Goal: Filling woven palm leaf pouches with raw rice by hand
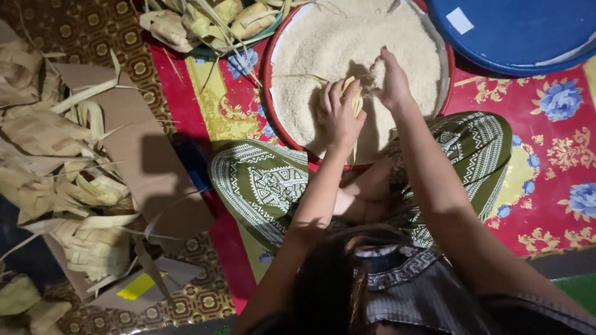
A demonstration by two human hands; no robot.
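Clasped in my left hand (338, 115) is a small woven palm-leaf pouch (354, 96), fingers curled around it, held just above the rice (347, 43). From the head view, my right hand (391, 77) has its fingertips bunched together, pinching a little rice right beside the pouch's top. Both hands hover over the near half of the red-rimmed basin (268, 74), which sits on the flowered mat (546, 142) in front of my folded legs. Beyond the basin's far left rim lies a heap of finished pouches (205, 22). Loose leaf strips (68, 186) and cardboard (136, 142) cover the mat's left edge; a blue lid (515, 31) occupies the far right corner.
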